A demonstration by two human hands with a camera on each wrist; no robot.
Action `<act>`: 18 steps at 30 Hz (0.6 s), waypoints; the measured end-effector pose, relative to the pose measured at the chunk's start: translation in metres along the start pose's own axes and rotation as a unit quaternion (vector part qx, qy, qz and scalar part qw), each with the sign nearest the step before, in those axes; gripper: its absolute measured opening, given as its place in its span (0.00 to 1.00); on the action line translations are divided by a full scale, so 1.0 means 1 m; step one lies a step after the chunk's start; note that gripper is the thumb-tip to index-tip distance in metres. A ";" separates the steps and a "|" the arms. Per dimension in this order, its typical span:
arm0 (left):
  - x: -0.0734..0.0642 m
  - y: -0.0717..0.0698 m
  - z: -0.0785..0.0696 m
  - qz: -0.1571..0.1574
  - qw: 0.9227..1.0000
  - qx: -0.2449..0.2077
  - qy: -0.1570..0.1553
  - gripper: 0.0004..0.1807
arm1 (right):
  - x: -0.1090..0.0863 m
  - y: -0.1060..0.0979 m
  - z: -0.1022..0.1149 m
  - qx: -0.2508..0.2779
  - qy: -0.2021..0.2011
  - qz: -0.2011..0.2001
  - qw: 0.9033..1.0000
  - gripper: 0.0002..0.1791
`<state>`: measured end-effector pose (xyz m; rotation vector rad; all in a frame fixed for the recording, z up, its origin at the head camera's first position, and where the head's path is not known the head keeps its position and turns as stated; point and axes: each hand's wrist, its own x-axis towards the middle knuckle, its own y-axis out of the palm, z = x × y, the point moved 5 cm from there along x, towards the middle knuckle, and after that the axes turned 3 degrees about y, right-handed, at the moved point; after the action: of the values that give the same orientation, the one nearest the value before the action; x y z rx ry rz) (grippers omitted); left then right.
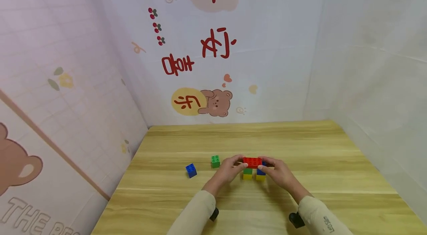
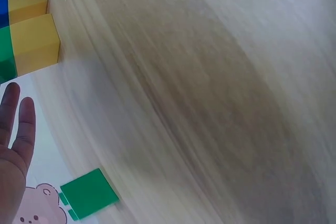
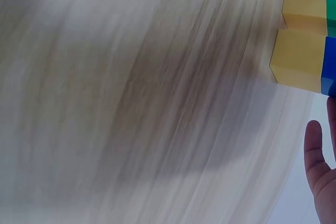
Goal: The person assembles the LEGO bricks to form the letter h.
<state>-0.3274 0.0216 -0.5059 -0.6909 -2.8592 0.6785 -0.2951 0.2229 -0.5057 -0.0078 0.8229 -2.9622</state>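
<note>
A long red building brick (image 1: 252,162) with studs on top lies level across two short stacks, overlapping their tops in the head view. My left hand (image 1: 228,169) pinches its left end between thumb and fingers. At the other end, my right hand (image 1: 281,172) grips it the same way. The left stack has a green brick (image 1: 247,171) on a yellow brick (image 1: 247,176); the right one has a blue brick (image 1: 261,172) on another yellow brick (image 3: 298,59). Both wrist views show the stacks standing close side by side, with the red brick out of frame.
Left of the hands, a loose green brick (image 1: 215,161) and a loose blue brick (image 1: 191,170) stand apart on the wooden table (image 1: 160,205). White printed cloth (image 1: 277,49) walls the table in at the back and sides.
</note>
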 end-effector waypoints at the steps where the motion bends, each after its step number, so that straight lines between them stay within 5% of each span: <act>1: -0.001 -0.002 0.001 -0.001 1.000 0.001 0.001 0.19 | 0.001 0.002 0.001 0.000 -0.001 0.001 1.000 0.26; 18: -0.042 -0.053 0.029 -0.026 1.000 -0.009 0.014 0.21 | 0.010 0.064 0.034 0.028 -0.042 -0.010 0.999 0.24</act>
<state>-0.3184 -0.0517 -0.5085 -0.6219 -2.8498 0.6300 -0.2999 0.1506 -0.5097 -0.1384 0.7330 -2.9783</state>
